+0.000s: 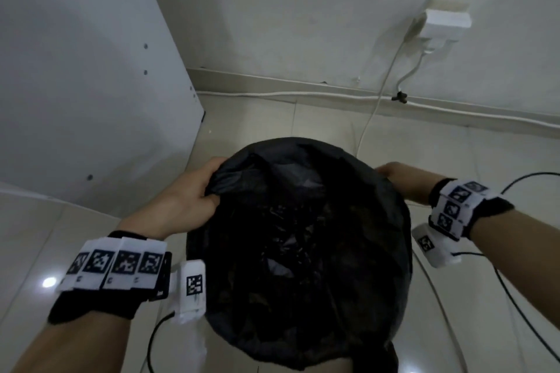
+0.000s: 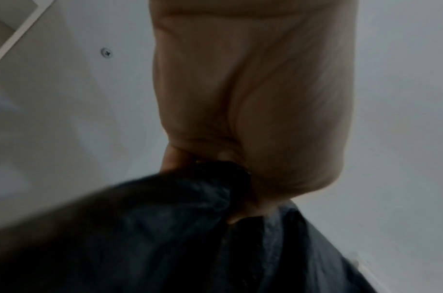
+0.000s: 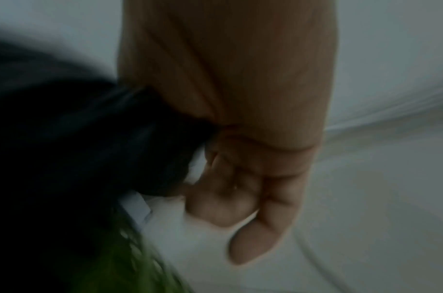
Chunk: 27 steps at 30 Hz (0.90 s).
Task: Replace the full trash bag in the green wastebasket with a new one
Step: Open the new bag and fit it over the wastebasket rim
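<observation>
A black trash bag (image 1: 303, 251) lines the green wastebasket (image 3: 130, 263) on the tiled floor (image 1: 303, 118) near the wall's baseboard. We see the left hand (image 1: 185, 197) bunching the bag's left rim in curled fingers, while the right hand (image 1: 403, 182) clutches the right rim. White cables (image 1: 375, 109) trail behind.
</observation>
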Motion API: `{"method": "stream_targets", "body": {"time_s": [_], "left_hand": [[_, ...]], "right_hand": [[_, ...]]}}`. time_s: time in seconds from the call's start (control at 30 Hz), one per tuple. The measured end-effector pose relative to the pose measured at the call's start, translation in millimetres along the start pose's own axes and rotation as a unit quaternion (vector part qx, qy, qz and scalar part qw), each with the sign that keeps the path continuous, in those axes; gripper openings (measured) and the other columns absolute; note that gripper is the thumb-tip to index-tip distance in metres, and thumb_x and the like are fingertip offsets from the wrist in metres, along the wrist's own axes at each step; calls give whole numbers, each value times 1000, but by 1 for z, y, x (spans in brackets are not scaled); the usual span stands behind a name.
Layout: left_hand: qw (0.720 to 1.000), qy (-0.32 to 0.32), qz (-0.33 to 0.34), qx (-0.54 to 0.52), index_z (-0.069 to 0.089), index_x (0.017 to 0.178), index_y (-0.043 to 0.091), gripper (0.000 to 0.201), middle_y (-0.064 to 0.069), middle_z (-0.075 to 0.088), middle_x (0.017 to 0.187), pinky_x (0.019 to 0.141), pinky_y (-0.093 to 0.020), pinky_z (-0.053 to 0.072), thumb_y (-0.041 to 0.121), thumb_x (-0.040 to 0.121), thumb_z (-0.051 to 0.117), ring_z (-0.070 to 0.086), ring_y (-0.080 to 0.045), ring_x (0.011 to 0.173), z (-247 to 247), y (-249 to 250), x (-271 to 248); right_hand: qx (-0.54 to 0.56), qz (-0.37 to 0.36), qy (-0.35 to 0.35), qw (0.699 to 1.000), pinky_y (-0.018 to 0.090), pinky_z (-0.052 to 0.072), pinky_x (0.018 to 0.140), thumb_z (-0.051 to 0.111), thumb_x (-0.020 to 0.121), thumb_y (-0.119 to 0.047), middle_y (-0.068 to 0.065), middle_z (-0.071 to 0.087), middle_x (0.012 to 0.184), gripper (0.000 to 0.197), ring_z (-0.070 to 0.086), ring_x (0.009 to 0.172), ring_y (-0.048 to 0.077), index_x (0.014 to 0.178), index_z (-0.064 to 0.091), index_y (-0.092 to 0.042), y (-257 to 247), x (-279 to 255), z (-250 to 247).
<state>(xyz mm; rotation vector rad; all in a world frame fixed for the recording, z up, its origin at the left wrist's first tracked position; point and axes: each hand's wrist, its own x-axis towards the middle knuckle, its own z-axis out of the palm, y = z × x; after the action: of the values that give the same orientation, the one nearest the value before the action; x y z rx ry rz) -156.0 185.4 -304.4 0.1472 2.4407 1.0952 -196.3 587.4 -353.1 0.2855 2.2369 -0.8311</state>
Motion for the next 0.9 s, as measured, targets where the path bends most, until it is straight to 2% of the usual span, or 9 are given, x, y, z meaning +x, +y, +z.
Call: {"method": "stream_targets", "body": {"time_s": [0.1,0.2,0.27,0.4,0.5,0.63,0.7,0.8,0.9], "left_hand": [[997,30,-62,-34,48,125,42,54,0,64,120,97,-39,50,16,78,53,60,-21,110,-1,-6,6],[983,84,-109,-118,52,118,30,44,-4,65,108,93,-39,51,3,83,52,61,-29,109,3,-8,13],[967,116,-130,-184,53,118,24,40,-4,65,105,83,-40,55,-4,90,51,64,-30,102,7,-8,22],[927,173,-159,-292,50,127,9,33,-13,64,114,54,-33,57,5,95,56,64,-19,82,20,2,37],[906,201,-162,-336,47,128,7,36,-12,61,119,56,-37,61,11,95,60,65,-22,86,29,12,44],[897,200,-169,-357,51,106,16,16,-6,60,109,62,-44,61,16,95,62,65,-26,91,36,22,46],[903,187,-166,-350,49,90,23,14,0,60,99,65,-46,60,17,95,61,64,-23,88,37,26,44],[913,160,-169,-334,47,88,24,17,4,58,97,69,-48,59,23,94,63,62,-18,87,37,26,38],[908,153,-170,-352,53,109,13,27,-4,66,104,59,-38,60,27,91,68,68,-23,85,36,19,34]], "right_hand": [[130,-1,71,989,37,52,72,53,102,-33,13,69,95,31,62,75,27,102,67,-5,3,0,-14],[219,-27,222,950,37,54,69,52,101,-37,14,71,105,25,67,76,29,99,64,-15,-1,-10,-44],[229,-36,270,934,35,54,64,54,100,-38,14,71,106,25,66,72,27,101,64,-15,0,-18,-51],[193,-35,347,917,37,54,60,53,95,-55,17,69,84,48,65,63,31,88,60,-8,-17,-33,-9],[204,-14,404,892,43,56,66,42,87,-74,8,61,66,63,64,66,34,69,49,-14,-42,-48,28],[499,83,327,798,30,43,44,41,81,-85,9,59,60,79,51,48,24,68,59,-9,-62,-78,83],[540,86,261,795,30,47,45,47,80,-84,9,68,70,78,58,51,25,83,68,-8,-72,-94,119],[600,41,163,782,42,62,63,66,85,-61,17,76,94,59,71,74,35,107,69,-7,-87,-94,159],[719,-6,100,688,47,61,84,72,90,-31,24,73,111,49,71,94,40,125,62,1,-93,-81,170]]}}
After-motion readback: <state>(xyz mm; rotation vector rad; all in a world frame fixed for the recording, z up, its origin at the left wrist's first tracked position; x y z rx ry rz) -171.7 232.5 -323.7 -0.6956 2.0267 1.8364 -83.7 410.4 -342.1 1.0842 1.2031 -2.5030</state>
